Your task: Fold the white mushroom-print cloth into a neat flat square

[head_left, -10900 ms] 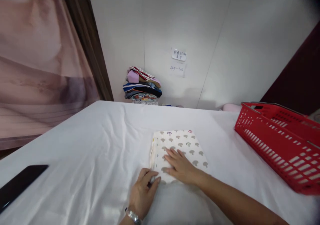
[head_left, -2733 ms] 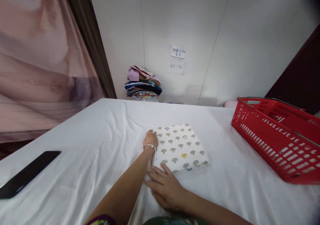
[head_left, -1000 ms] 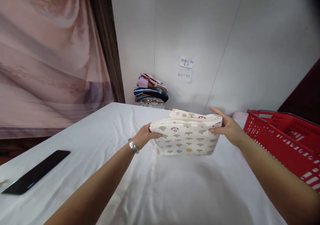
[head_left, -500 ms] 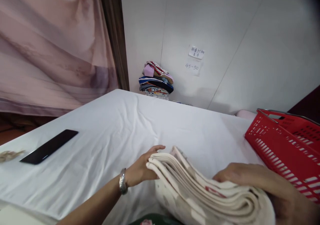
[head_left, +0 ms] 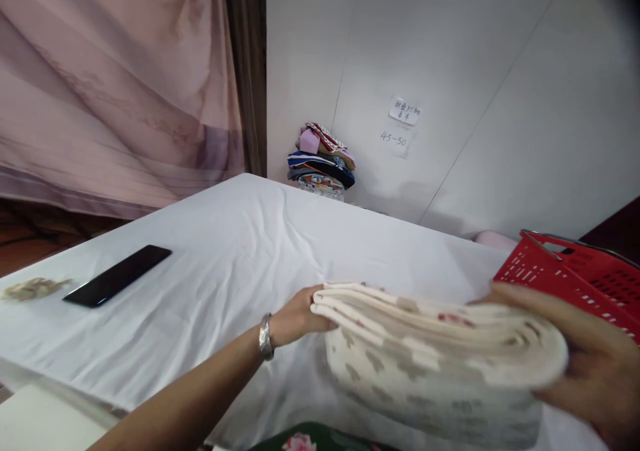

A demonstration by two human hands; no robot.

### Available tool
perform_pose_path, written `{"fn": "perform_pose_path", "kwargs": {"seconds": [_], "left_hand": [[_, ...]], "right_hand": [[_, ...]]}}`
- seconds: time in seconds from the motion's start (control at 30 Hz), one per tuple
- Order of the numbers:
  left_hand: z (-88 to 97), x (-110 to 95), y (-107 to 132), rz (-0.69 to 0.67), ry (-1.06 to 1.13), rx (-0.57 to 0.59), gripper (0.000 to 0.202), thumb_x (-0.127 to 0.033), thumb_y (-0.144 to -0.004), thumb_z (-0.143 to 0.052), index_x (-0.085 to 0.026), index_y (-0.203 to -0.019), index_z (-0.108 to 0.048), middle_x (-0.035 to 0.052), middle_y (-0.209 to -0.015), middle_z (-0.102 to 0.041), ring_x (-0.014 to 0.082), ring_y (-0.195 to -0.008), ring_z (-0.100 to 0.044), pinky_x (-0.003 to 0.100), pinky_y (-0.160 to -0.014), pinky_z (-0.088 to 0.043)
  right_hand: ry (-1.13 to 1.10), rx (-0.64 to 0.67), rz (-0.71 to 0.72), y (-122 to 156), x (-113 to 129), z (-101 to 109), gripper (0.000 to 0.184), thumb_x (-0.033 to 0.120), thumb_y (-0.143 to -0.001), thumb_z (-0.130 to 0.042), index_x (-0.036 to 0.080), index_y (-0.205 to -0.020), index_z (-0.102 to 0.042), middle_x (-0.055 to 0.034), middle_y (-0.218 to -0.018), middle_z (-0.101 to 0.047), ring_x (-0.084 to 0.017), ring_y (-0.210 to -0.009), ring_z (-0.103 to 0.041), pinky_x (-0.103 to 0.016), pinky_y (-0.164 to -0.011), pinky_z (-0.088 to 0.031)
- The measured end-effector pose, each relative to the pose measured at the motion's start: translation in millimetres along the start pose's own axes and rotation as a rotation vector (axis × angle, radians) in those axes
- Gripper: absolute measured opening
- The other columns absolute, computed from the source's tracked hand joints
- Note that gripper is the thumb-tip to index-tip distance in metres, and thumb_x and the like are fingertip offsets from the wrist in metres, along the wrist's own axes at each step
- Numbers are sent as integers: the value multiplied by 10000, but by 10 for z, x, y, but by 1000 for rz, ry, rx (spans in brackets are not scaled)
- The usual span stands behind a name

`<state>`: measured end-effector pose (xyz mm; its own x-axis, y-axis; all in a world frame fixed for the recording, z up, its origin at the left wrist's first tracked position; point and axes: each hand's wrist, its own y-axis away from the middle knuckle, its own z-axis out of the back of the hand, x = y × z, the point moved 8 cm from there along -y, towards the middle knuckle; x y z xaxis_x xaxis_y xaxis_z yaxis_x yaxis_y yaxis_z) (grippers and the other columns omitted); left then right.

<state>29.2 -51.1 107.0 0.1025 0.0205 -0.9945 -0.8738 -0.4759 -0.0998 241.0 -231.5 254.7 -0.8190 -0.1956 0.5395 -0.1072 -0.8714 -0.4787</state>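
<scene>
A thick folded cloth (head_left: 420, 357), cream with grey-brown patches and layered edges on top, stands on its side between my two hands. My left hand (head_left: 300, 317), below a silver bracelet (head_left: 266, 337), grips its left end, the fingers partly behind the layers. Around the rounded right end, my right hand (head_left: 585, 351) is closed, blurred by motion, with its fingertips hidden behind the cloth. Under both lies a white sheet (head_left: 240, 264) with wrinkles.
A red plastic basket (head_left: 565, 277) stands at the right edge. Left lie a black phone-like slab (head_left: 120, 274) and a beige tangle (head_left: 35, 289). Several folded fabrics (head_left: 323, 161) are stacked by the wall, under paper notes (head_left: 399, 137). A pink curtain (head_left: 110, 91) hangs left.
Both hands have turned the folded cloth so that its patterned side now faces me more. The cloth's right end has risen and shifted right. My view has swung slightly left.
</scene>
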Motion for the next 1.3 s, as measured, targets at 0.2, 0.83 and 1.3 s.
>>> {"fn": "perform_pose_path", "kwargs": {"seconds": [0.2,0.83,1.3], "left_hand": [[589,-986,-544,-339,-517,-468,339,-236,-657,-659,-123,-968,-586,49,-912,-651,191,-850,-591,304,-789,-456],[280,742,-16,-132,-1057,-127,535,13,-598,-441,-216,-1063,-575,81,-1165,-567,229,-1165,-450,437,-1028,-312],[275,410,130,-303,-976,-272,237,-219,-769,-560,-204,-1000,-611,75,-1081,-589,201,-1050,-516,384,-915,-438]], "right_hand": [[-119,-174,-188,-829,-459,218,754,282,-620,-743,285,-1307,-434,-38,-1057,-616,-155,-833,-615,-226,-704,-517],[249,203,-37,605,-1655,-1790,536,114,-737,-405,264,-1238,-521,-43,-1283,-508,-234,-1200,-442,-441,-1011,-376],[-11,102,-169,412,-1572,-1565,274,381,-824,-540,253,-1041,-648,-51,-1142,-605,-241,-1125,-508,-438,-979,-413]]}}
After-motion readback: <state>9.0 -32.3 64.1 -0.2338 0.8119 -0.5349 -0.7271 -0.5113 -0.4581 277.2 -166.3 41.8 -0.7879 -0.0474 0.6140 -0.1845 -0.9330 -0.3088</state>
